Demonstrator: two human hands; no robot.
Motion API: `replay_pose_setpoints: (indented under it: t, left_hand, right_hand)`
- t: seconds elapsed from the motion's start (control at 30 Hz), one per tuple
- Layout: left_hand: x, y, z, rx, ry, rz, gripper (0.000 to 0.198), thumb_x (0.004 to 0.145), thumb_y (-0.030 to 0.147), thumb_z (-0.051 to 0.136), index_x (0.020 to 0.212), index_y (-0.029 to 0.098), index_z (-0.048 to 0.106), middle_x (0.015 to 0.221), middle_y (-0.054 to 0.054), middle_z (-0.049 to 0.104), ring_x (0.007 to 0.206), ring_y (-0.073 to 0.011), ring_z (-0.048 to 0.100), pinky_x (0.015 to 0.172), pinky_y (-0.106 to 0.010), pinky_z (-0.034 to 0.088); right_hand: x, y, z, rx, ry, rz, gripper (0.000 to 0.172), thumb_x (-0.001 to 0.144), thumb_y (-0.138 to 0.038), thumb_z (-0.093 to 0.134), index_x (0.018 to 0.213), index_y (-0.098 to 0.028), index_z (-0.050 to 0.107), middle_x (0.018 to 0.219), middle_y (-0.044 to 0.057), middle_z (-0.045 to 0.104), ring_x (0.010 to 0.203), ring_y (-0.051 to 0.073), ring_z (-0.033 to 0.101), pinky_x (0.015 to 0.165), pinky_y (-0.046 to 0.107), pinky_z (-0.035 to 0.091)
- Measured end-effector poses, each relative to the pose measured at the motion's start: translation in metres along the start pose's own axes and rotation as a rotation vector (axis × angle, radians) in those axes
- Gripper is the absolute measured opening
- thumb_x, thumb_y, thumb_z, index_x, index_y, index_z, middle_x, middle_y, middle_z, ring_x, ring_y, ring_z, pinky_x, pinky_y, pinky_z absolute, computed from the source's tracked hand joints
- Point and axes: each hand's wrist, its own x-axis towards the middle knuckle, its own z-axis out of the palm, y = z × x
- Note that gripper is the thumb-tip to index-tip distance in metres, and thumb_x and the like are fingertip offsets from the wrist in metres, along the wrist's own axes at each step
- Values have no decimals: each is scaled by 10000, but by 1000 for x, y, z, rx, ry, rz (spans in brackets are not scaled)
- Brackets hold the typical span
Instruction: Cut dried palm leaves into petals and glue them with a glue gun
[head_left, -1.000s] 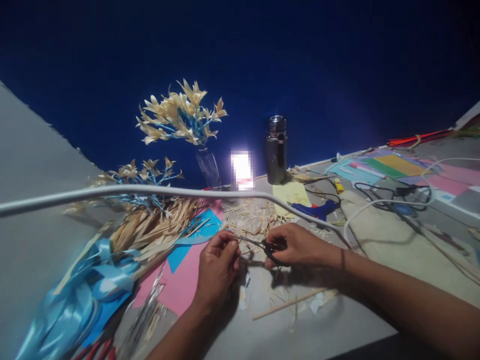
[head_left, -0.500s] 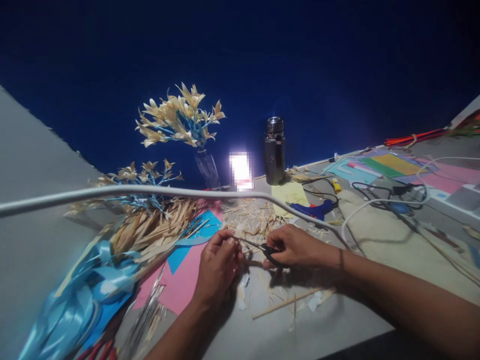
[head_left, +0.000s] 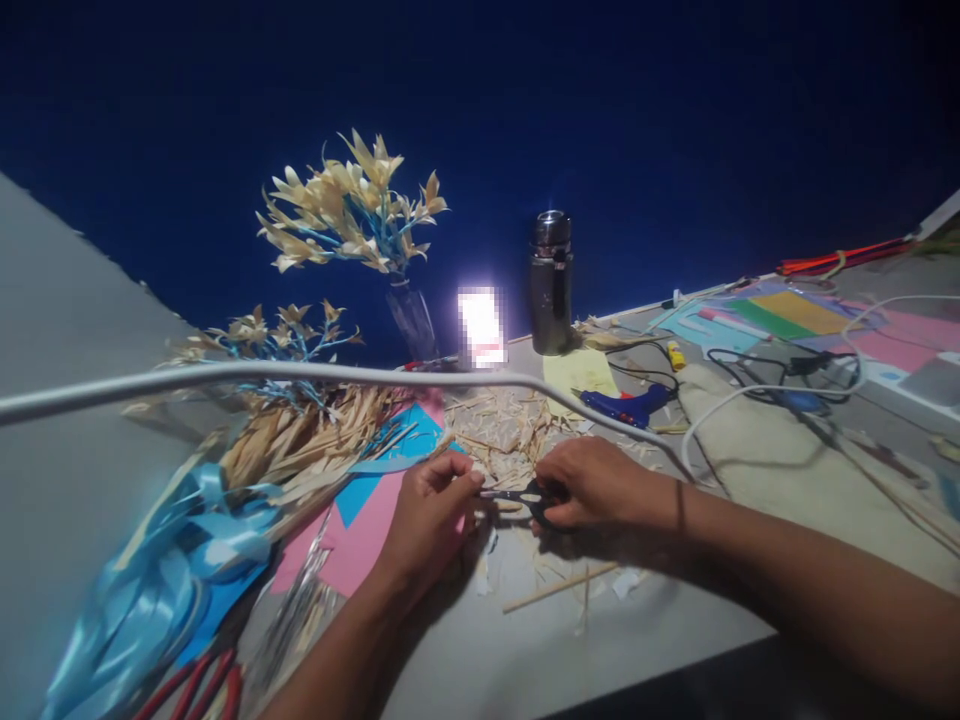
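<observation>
My right hand (head_left: 600, 482) is wrapped round the handles of black-handled scissors (head_left: 516, 496). Their blades point left and reach the fingertips of my left hand (head_left: 439, 500). Thumb and forefinger of that left hand are pinched together, and what lies between them is too small or hidden to make out. Under and behind both hands, pale dry husk scraps (head_left: 499, 430) litter the table. A thin straw-coloured stick (head_left: 559, 588) lies in front of the scissors. Pink paper (head_left: 369, 535) is just left of my left hand.
A white cable (head_left: 360, 375) crosses the view in front. Behind stand a dark flask (head_left: 551, 290) and a vase (head_left: 411, 318) of husk flowers (head_left: 352, 205). A blue glue gun (head_left: 634, 405) lies right, light-blue ribbon (head_left: 142, 590) and red handles (head_left: 199, 690) left.
The scissor blades have turned more level and their tips still meet my left fingertips. My left thumb and forefinger have shifted slightly. The view has tilted a little downward.
</observation>
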Motion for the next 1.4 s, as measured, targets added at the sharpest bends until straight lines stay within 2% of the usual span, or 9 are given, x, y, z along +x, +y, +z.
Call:
replay_pose_setpoints:
  t: [0.13, 0.27, 0.33, 0.47, 0.57, 0.7, 0.9, 1.1, 1.4]
  left_hand:
    - [1, 4, 1, -69, 25, -9, 245, 727, 281, 855, 745, 179, 633, 635, 31, 591, 570, -120, 565, 559, -242, 441]
    - [6, 12, -2, -272, 183, 15, 259, 721, 266, 869, 834, 206, 643, 688, 59, 584, 574, -88, 534, 574, -225, 468]
    - [8, 14, -3, -377, 202, 46, 274, 700, 222, 879, 809, 193, 629, 706, 53, 588, 584, -73, 531, 567, -194, 463]
    - [5, 12, -1, -444, 80, -15, 286, 662, 174, 889, 780, 179, 629, 718, 21, 630, 619, -88, 561, 583, -196, 484]
    - [0, 8, 2, -349, 21, 8, 257, 672, 212, 886, 770, 165, 653, 765, -8, 675, 626, -101, 567, 580, -219, 495]
    - [-4, 6, 5, -215, 50, 102, 229, 698, 272, 867, 758, 172, 670, 709, -1, 658, 577, -114, 541, 529, -242, 479]
    - [-1, 3, 4, -183, 107, 180, 254, 656, 300, 888, 731, 172, 682, 658, -6, 650, 596, -119, 549, 531, -218, 461]
    - [2, -1, 4, -232, 78, 163, 254, 665, 300, 879, 730, 178, 666, 632, 3, 619, 577, -118, 552, 525, -218, 467]
    - [0, -2, 2, -201, 64, 161, 216, 714, 283, 846, 717, 181, 655, 647, 0, 631, 561, -120, 550, 514, -233, 453]
  right_hand:
    - [-1, 0, -7, -77, -64, -6, 230, 806, -396, 757, 745, -184, 692, 718, 40, 679, 651, 170, 544, 559, 292, 191]
    - [2, 2, -14, -48, -26, 143, 221, 832, -359, 728, 719, -177, 675, 706, 46, 659, 646, 174, 551, 561, 291, 222]
    - [4, 3, -15, 156, 14, 217, 256, 854, -378, 707, 713, -171, 654, 701, 37, 642, 651, 167, 554, 569, 279, 278]
    - [5, 1, -14, 852, -48, 190, 292, 815, -438, 743, 805, -159, 659, 709, 12, 622, 635, 140, 541, 561, 254, 359]
    - [3, -8, -13, 1081, -85, 192, 334, 744, -445, 792, 813, -148, 656, 704, 3, 603, 624, 121, 508, 555, 243, 371]
    - [-1, -22, -14, 1083, -143, 194, 357, 674, -436, 828, 761, -162, 617, 727, -6, 600, 673, 127, 524, 593, 235, 410]
    - [-4, -30, 1, 1105, -223, 227, 312, 726, -423, 758, 673, -162, 596, 614, -10, 604, 566, 106, 506, 526, 214, 353]
    - [-5, -37, 16, 1206, -206, 328, 317, 710, -379, 774, 611, -168, 560, 543, -15, 573, 490, 97, 493, 452, 200, 334]
    - [-6, -45, 13, 1277, -136, 390, 433, 654, -358, 820, 532, -193, 439, 455, -84, 410, 429, 50, 338, 401, 188, 243]
